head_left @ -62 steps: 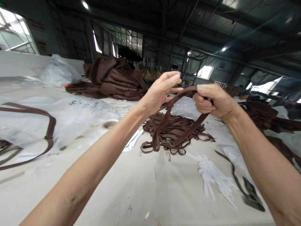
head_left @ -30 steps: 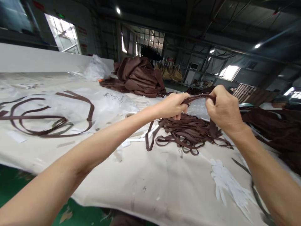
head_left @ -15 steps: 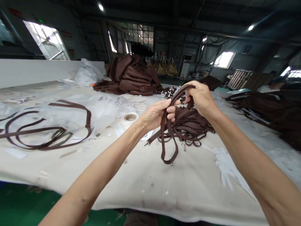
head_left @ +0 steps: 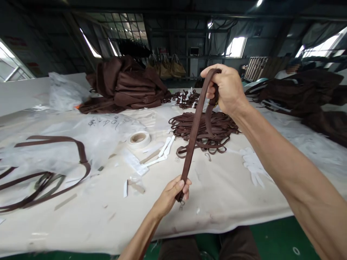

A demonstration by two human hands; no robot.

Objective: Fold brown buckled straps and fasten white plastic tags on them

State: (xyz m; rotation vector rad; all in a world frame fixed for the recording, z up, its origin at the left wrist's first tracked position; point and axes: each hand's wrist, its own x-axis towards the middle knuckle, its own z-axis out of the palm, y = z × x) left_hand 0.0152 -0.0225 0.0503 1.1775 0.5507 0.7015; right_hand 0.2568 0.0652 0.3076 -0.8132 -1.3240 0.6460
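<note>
A long brown strap (head_left: 195, 131) stretches at a slant between my two hands above the table. My right hand (head_left: 226, 86) grips its upper bend, raised high, with a short length and a brass-coloured buckle (head_left: 215, 104) hanging below the fingers. Lower down, near the table's front, my left hand (head_left: 175, 191) pinches the strap close to its lower end. A small metal hook (head_left: 181, 206) shows just under those fingers. Behind the strap lies a heap of similar brown straps (head_left: 225, 124) on the pale table (head_left: 217, 187).
A roll of white tape (head_left: 138, 139) and white plastic strips (head_left: 164, 150) lie left of the heap. White gloves (head_left: 253, 166) are at the right. Loose brown straps (head_left: 84, 155) rest on plastic bags at the left. Brown fabric (head_left: 130, 85) is piled behind; a person sits far right.
My right hand has risen, and my left hand has slid down and toward me, so the looped strap is now drawn out straight. The view has turned to the right.
</note>
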